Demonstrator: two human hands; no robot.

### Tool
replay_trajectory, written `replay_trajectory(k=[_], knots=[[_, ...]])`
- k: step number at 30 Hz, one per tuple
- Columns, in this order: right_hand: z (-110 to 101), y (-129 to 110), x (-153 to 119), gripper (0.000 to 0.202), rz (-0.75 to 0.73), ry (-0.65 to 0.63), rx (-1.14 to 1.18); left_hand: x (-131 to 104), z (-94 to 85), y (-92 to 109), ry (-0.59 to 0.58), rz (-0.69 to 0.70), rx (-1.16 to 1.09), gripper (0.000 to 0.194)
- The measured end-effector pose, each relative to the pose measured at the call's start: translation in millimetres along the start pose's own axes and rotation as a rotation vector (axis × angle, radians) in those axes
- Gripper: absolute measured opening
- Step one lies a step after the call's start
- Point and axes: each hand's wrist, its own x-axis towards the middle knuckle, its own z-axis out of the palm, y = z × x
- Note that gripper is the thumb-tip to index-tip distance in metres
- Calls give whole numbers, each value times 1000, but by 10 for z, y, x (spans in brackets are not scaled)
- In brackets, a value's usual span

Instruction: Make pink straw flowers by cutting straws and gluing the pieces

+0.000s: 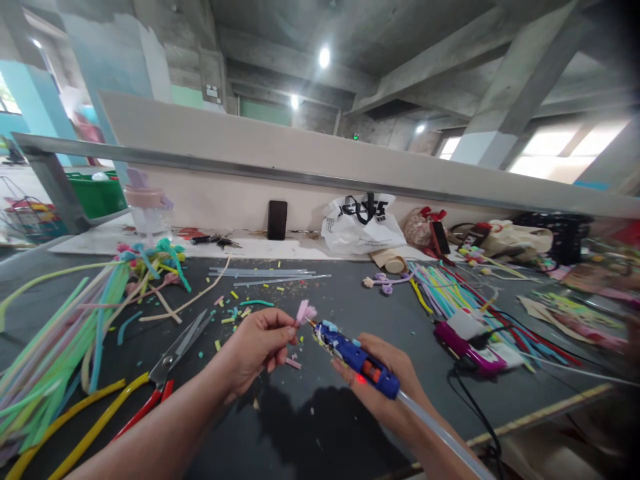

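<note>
A pale partition (pixel 215 143) runs across the back, and before me spreads the dark worktop (pixel 390 313). A big bundle of coloured stems (pixel 107 307) lies along its left side, knotted bits heaped at the far end; a second bundle, striped purple, yellow and blue (pixel 435 287), lies to the right. Near my left forearm rest the large scissors (pixel 167 361), yellow and red in the handles, blades a little apart. Against the partition slumps a white bag (pixel 363 223) with black lettering.

My right hand (pixel 395 357) is wrapped around a blue glue gun (pixel 345 349) – a red light glows on its side, and a long clear stick (pixel 440 430) trails out of the back. A magenta tool (pixel 470 348) lies just beyond it on the right, near a black cord (pixel 485 420). A black phone (pixel 277 220) stands upright at the back.

My left hand (pixel 263 343) pinches a small pink tuft (pixel 304 311) between thumb and forefinger, over the middle of the worktop. The gun's nozzle is right by its base – whether they touch, I cannot tell. Tiniest of all are the coloured clippings (pixel 235 295) scattered beyond that hand.
</note>
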Motion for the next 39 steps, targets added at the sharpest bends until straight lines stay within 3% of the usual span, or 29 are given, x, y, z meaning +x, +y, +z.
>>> replay_trajectory(k=[6,10,14,18,22,24,26,29,33,36,39], knots=[[-34,-45,22,26,81,-41,21,7,-27,-22,-5,-15,-61,19],[-156,112,94,24,125,-46,-79,14,-57,-23,-30,-23,-135,19],[-215,510,127,8,180,-265,-300,20,-72,2,-28,-55,-142,20],[-217,838,106,23,260,-483,-335,30,-87,-1,-11,-52,-130,21],[-306,917,89,43,261,-583,-288,35,-109,-15,-12,-49,-126,21],[-366,861,114,57,277,-620,-298,35,-117,-14,-7,-48,-131,20],[-383,730,173,59,303,-550,-377,37,-123,-8,-6,-36,-138,20],[-247,408,285,30,209,-320,-400,47,-127,2,-10,-28,-150,18],[162,-14,350,13,-34,-462,-172,55,-130,9,-9,-10,-164,18],[425,-148,360,10,-82,-517,-168,53,-128,11,-10,4,-162,17],[560,-171,396,8,-85,-514,-177,57,-125,11,-8,2,-165,17]])
